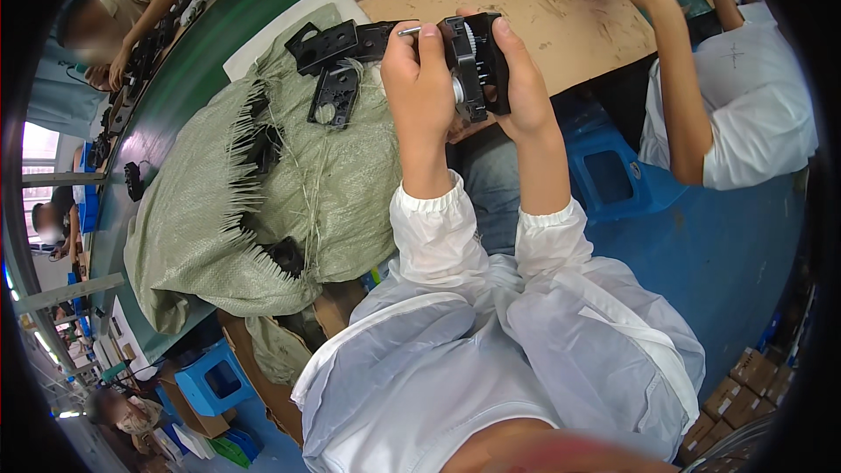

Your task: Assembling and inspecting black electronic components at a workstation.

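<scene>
Over the table edge, both my hands grip a black plastic assembly (464,66) with a whitish gear along its side. My left hand (419,92) closes on its left side, and a short silver pin (408,31) sticks out by the thumb and index finger. My right hand (528,88) holds the right side, a flat black plate-like piece, with the thumb along its edge. Fingers behind the assembly are hidden. Left of my hands, black plastic frames (326,48) and a black bracket with a round hole (335,96) lie on a green woven sack (342,175).
A brown board (526,0) covers the table ahead. At the right sits a co-worker in white (736,96), arms over the board, near a blue stool (609,171). Another person (136,13) works at far left. Cardboard boxes (745,385) are stacked at lower right.
</scene>
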The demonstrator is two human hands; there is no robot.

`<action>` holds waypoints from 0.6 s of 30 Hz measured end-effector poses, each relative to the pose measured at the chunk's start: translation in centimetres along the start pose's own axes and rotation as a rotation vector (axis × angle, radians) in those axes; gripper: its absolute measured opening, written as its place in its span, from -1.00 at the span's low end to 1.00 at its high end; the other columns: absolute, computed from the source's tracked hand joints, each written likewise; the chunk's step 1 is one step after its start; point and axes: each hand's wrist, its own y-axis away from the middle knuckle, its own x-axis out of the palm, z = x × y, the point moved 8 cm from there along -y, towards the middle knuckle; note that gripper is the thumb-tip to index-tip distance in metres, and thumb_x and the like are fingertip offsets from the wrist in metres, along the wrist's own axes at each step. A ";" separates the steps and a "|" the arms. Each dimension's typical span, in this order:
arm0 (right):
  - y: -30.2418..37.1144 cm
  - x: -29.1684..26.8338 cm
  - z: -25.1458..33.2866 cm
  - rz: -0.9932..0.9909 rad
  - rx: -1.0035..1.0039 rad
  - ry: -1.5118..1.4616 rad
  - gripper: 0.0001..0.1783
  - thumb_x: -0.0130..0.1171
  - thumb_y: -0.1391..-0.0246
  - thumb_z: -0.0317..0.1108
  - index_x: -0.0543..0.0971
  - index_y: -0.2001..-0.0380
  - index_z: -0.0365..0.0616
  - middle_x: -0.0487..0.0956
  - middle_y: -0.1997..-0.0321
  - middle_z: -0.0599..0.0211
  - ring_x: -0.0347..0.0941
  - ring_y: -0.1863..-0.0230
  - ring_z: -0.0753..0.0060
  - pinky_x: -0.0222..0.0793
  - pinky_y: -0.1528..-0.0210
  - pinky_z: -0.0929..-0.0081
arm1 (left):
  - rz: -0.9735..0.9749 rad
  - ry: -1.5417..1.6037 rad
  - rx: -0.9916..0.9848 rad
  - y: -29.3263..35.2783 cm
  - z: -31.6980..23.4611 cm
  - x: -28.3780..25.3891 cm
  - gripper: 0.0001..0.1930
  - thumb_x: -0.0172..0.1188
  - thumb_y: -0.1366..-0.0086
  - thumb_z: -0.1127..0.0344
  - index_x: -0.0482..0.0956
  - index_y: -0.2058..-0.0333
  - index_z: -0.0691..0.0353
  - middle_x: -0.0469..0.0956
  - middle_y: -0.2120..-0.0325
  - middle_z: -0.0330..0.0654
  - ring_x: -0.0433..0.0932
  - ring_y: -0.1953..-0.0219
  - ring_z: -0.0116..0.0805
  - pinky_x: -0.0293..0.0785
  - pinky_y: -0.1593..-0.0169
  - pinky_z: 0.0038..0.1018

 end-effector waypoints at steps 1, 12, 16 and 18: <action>-0.1 -0.1 -0.1 -0.015 -0.003 -0.002 -0.43 -0.18 -0.40 0.01 0.39 -0.19 -0.25 0.59 -0.01 0.21 0.56 0.06 0.48 0.52 0.02 0.50 | -0.002 -0.010 -0.003 -0.1 0.4 -0.1 -0.78 0.06 -0.43 0.30 0.52 0.23 0.38 0.57 0.40 -0.24 0.47 0.39 -0.59 0.42 0.27 -0.61; 0.0 0.4 -0.3 -0.060 0.031 -0.018 -0.58 -0.11 -0.39 -0.04 0.49 -0.01 -0.14 0.57 0.24 0.48 0.49 0.30 0.73 0.44 0.28 0.69 | 0.010 -0.042 0.034 -0.2 0.3 -0.1 -0.81 0.01 -0.42 0.37 0.48 0.29 0.40 0.59 0.44 -0.16 0.50 0.39 -0.48 0.45 0.24 -0.50; 0.0 0.7 -0.5 -0.062 0.029 0.019 -0.57 -0.12 -0.39 -0.03 0.49 0.00 -0.15 0.56 0.26 0.48 0.47 0.33 0.73 0.43 0.28 0.69 | -0.007 -0.035 0.059 -0.3 1.1 -0.4 -0.81 0.01 -0.43 0.34 0.48 0.29 0.36 0.56 0.45 -0.22 0.46 0.41 -0.54 0.41 0.29 -0.56; 0.1 0.8 -0.7 -0.047 0.026 0.056 -0.57 -0.12 -0.39 -0.02 0.48 -0.01 -0.15 0.55 0.26 0.48 0.46 0.34 0.72 0.43 0.28 0.69 | -0.009 -0.067 0.088 -0.2 1.0 -0.5 -0.81 0.02 -0.45 0.31 0.49 0.27 0.32 0.54 0.44 -0.30 0.42 0.42 -0.62 0.37 0.33 -0.63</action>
